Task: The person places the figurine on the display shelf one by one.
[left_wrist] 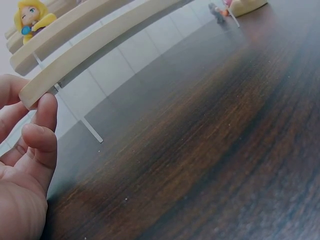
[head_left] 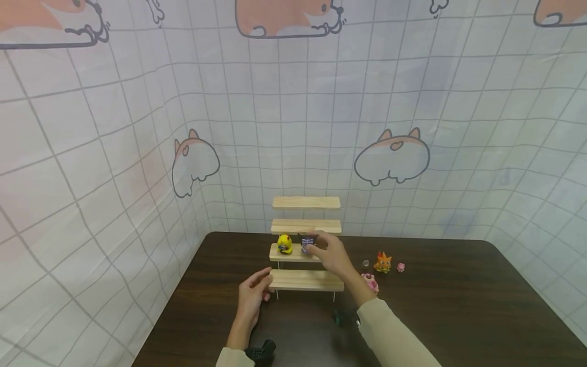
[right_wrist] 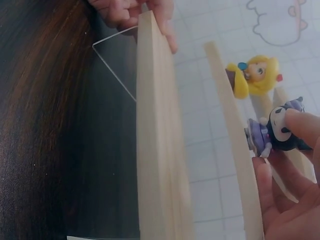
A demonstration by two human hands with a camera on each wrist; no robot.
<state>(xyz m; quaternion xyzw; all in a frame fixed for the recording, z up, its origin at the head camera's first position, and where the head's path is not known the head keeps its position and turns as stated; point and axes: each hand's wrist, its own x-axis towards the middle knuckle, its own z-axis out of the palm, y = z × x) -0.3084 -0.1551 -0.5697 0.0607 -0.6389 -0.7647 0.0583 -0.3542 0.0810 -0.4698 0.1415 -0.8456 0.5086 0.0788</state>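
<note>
Right hand (head_left: 334,255) reaches forward and inward over the wooden stand, forearm slanting up from lower right, pale sleeve (head_left: 394,331) at the wrist. Left hand (head_left: 251,295) sits lower, at the stand's left front corner, wrist below it.

Right fingers (right_wrist: 302,125) nearly closed, pinching the purple-and-black figurine (right_wrist: 259,138) at the second step (right_wrist: 231,135) from the bottom; can't tell if its weight is on the wood. Left fingers (left_wrist: 47,112) curled round the left end of the lowest step (head_left: 306,280), gripping it.

Yellow-haired figurine (head_left: 285,245) stands on that second step, just left of the right fingers. Two upper steps rise behind them, third step (head_left: 286,226) and top step (head_left: 306,202). Right of the right fingers, on the table: orange figurine (head_left: 382,263), tiny pink figurine (head_left: 401,267), larger pink figurine (head_left: 369,282) partly behind the forearm.

Table (head_left: 440,311) dark brown wood grain, under both hands. Beyond the fingers, white grid-pattern cloth (head_left: 293,127) with corgi drawings, creased.
</note>
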